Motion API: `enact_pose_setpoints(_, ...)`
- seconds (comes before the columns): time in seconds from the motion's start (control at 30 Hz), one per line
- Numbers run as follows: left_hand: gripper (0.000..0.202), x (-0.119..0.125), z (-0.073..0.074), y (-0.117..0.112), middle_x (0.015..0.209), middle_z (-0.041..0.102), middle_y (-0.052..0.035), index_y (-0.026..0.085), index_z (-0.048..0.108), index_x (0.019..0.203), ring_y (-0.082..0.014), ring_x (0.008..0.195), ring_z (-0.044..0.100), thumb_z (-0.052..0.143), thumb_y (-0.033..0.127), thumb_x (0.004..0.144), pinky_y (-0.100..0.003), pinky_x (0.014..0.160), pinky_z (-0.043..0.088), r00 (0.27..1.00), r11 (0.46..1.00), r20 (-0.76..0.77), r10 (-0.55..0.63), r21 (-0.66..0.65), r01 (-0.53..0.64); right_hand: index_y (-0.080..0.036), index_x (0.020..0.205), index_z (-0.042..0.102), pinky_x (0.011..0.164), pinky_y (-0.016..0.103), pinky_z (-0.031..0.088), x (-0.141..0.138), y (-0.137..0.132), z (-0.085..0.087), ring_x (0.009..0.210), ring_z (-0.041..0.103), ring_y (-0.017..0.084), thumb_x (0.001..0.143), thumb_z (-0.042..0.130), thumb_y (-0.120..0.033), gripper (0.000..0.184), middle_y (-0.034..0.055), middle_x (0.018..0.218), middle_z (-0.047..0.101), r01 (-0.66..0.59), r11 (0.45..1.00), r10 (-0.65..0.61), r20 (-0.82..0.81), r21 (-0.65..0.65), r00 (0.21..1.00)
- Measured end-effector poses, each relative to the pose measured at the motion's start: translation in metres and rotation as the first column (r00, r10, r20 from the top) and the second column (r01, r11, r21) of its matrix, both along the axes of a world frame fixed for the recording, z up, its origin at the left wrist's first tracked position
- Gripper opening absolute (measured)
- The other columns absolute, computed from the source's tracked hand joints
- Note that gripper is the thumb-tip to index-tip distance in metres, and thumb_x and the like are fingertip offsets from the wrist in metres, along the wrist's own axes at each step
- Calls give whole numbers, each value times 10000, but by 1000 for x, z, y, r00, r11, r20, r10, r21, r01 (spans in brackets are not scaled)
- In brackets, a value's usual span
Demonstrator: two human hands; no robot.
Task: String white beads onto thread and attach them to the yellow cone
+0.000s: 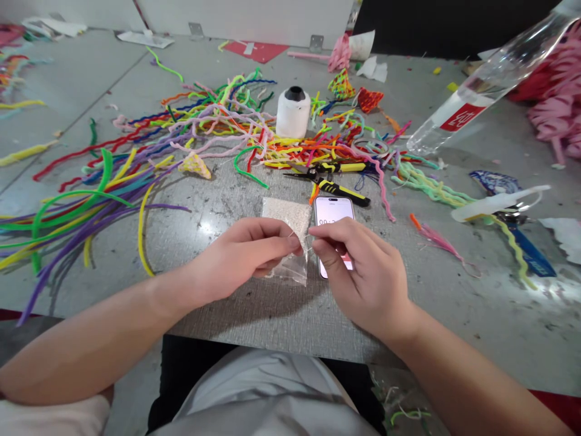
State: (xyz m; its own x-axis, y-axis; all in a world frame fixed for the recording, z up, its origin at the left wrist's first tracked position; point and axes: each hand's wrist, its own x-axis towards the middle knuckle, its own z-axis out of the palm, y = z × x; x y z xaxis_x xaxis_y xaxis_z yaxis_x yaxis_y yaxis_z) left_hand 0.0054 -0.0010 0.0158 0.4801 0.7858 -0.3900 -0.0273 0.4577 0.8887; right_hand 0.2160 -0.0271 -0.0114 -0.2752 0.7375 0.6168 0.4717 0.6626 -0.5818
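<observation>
Pinching a fine pale strand between thumb and forefinger, my left hand is nearly closed; my right hand faces it with fingertips slightly parted, and I cannot tell whether they grip the strand too. The strand lies between my hands. I judge the work under way but unfinished: no knot or bead shows on it, so much seems left. Beneath lies a clear, flat plastic bag of tiny whitish grains; just beside it, a smooth phone, partly covered by my right hand. Beyond, on the grey, speckled desk: pliers with yellow-and-black handles; a rounded white spool, dark-topped; fuzzy, tangled stems; a knobbly yellow cone; and a tilted transparent bottle.
</observation>
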Motion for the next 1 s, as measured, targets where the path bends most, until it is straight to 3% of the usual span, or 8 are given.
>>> enact_pose_setpoints(0.17,215,-1,0,0,596,407,60,177,671,749,-58,529,293,730,328,889,-204,481,202,999,999,-17,-42,8,42,-160,1220,704,724,266,570,1,1,0,846,740,152,1062,645,-113,175,52,939,785,-66,998,66,3,-23,998)
enact_pose_setpoints(0.43,165,-5,-5,1,661,489,43,195,661,766,-85,594,365,675,298,894,-251,524,227,983,991,-151,-102,72,114,-194,1013,676,724,256,552,-1,2,3,858,737,142,1054,625,-85,127,33,901,771,-136,988,135,-20,-69,991)
enact_pose_setpoints(0.6,190,-1,1,0,740,673,6,177,641,760,-76,621,505,698,301,893,-209,528,291,994,996,-63,-87,23,88,-212,955,708,680,266,535,-3,0,6,760,694,134,1039,660,-150,115,5,834,762,-86,973,55,-147,-214,988)
enact_pose_setpoints(0.67,212,-1,3,0,700,655,19,177,624,748,-66,596,503,703,297,904,-194,529,321,997,997,-30,-76,1,76,-219,970,742,608,264,506,-3,1,7,678,651,131,1019,717,-240,58,-1,789,745,-100,893,-57,-330,-439,942)
enact_pose_setpoints(0.77,269,-2,4,-1,626,592,37,174,606,719,-52,544,444,716,310,924,-178,489,285,997,997,-11,-83,-6,83,-209,983,769,558,249,478,-3,8,4,654,617,131,932,816,-353,160,10,781,717,-319,630,-303,-603,-708,738)
enact_pose_setpoints(0.87,259,-1,3,-1,596,562,42,167,629,723,-43,520,401,729,291,927,-168,460,240,996,996,13,-87,-25,88,-176,855,754,515,234,433,-3,18,0,626,542,117,801,868,-346,213,17,756,655,-523,378,-506,-643,-764,574)
enact_pose_setpoints(0.93,235,0,2,-1,583,540,49,161,643,726,-34,502,367,736,261,917,-163,451,219,995,994,50,-83,-64,86,-172,762,718,481,232,382,-3,21,-1,585,466,104,765,871,-345,231,4,708,594,-583,289,-553,-629,-760,546)
enact_pose_setpoints(1.0,212,0,1,-1,566,513,58,155,663,732,-26,482,329,737,241,911,-162,446,201,992,989,85,-91,-110,100,-175,718,697,477,240,350,-4,19,-1,567,413,98,780,869,-367,265,-11,678,544,-602,281,-526,-645,-747,554)
